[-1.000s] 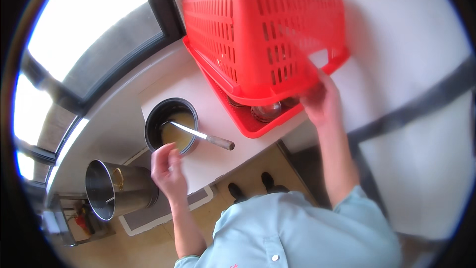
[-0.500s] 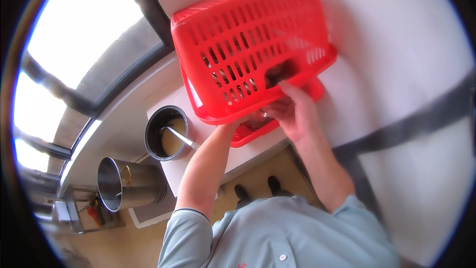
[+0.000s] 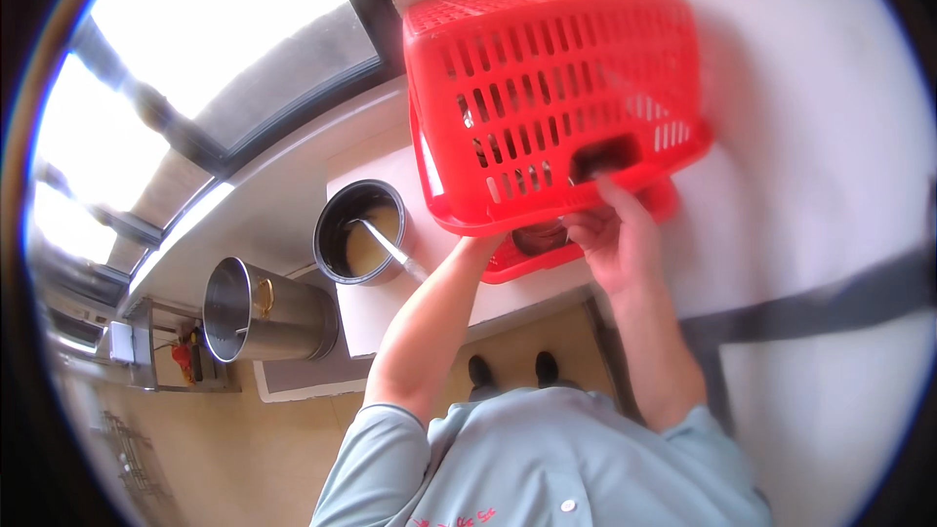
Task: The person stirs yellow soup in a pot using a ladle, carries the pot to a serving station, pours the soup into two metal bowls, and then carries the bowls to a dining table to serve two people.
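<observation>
Upper centre | I observe right hand (image 3: 615, 239) pinching inverted red basket's (image 3: 551, 110) rim above red tray (image 3: 527, 269), presumably for access | left hand concealed; grip undeterminable

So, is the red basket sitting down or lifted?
Lifted: the near edge of the red basket stands above the red tray, leaving a gap beside the right hand.

Glossy plastic makes up a slotted basket (image 3: 561, 111), while a tall pot (image 3: 295, 320) shows satiny metal, a table (image 3: 363, 307) a smooth finish, and a shirt (image 3: 527, 449) matt cloth.
</observation>
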A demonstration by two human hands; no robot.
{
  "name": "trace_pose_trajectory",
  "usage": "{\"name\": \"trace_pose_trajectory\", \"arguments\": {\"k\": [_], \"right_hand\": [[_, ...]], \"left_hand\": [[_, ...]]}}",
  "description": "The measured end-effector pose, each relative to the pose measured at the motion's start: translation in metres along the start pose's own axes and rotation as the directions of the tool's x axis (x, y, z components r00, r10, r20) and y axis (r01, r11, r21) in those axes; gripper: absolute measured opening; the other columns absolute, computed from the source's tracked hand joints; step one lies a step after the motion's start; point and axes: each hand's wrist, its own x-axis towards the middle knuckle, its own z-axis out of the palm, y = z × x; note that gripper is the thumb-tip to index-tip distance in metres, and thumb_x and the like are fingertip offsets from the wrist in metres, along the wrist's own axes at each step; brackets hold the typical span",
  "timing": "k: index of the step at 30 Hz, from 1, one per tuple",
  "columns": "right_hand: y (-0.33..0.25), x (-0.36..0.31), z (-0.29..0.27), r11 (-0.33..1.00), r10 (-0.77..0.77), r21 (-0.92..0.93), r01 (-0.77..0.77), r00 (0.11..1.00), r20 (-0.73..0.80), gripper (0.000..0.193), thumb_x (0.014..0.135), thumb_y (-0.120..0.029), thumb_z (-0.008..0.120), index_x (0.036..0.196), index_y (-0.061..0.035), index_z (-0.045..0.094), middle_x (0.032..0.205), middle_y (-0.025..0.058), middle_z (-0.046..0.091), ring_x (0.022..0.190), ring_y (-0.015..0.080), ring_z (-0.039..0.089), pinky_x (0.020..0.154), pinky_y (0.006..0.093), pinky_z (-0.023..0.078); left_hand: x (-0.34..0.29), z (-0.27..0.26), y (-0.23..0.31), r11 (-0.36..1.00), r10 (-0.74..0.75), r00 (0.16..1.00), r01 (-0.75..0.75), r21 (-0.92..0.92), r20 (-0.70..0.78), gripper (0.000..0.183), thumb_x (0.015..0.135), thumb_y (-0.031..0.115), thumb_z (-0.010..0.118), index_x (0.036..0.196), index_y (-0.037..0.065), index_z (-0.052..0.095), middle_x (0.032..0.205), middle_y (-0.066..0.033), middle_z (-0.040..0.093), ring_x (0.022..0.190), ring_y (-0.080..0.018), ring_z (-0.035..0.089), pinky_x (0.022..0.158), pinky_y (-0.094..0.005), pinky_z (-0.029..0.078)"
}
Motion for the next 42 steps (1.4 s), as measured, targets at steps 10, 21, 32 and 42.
{"name": "trace_pose_trajectory", "arguments": {"k": [10,21,32,42], "right_hand": [[-0.004,-0.006,0.0,1.0,0.018,-0.025,-0.018,1.0,-0.001,0.036,0.095,-0.015,0.059,0.128,-0.0012,0.053,0.11,0.0119,0.068,0.07,0.02,0.069,0.057,0.0275,0.06],[0.032,-0.006,-0.074,0.937,0.098,-0.297,-0.185,0.953,-0.286,0.031,0.092,-0.029,0.067,0.11,-0.0053,0.061,0.082,0.0116,0.068,0.061,0.0195,0.066,0.045,0.0277,0.051],[0.079,-0.032,-0.119,0.825,0.011,-0.526,-0.207,0.937,-0.35,0.029,0.094,-0.035,0.064,0.093,-0.0065,0.062,0.068,0.0074,0.065,0.049,0.0181,0.061,0.04,0.0274,0.047],[0.233,-0.055,-0.04,0.645,0.535,-0.646,-0.408,0.845,0.001,0.044,0.098,-0.02,0.056,0.136,-0.0002,0.046,0.118,0.0154,0.06,0.095,0.0253,0.066,0.078,0.0395,0.06]], "left_hand": [[-0.096,-0.008,0.107,0.653,-0.291,0.951,0.277,0.705,-0.104,0.032,0.076,0.004,0.067,0.108,-0.001,0.067,0.09,-0.0116,0.071,0.079,-0.0157,0.067,0.07,-0.0311,0.054],[-0.233,-0.059,0.114,0.685,-0.282,0.881,0.462,0.564,-0.379,0.023,0.078,0.003,0.063,0.099,-0.003,0.07,0.076,-0.0127,0.071,0.067,-0.014,0.067,0.068,-0.0274,0.054],[-0.293,-0.125,0.08,0.621,-0.297,0.747,0.624,0.474,-0.594,0.027,0.078,0.007,0.06,0.1,-0.005,0.07,0.073,-0.0121,0.07,0.064,-0.0127,0.064,0.064,-0.0272,0.051],[-0.279,-0.171,0.036,0.653,-0.364,0.734,0.64,0.405,-0.573,0.029,0.079,0.007,0.057,0.103,-0.005,0.069,0.075,-0.0138,0.07,0.069,-0.0154,0.066,0.066,-0.0295,0.053]]}}
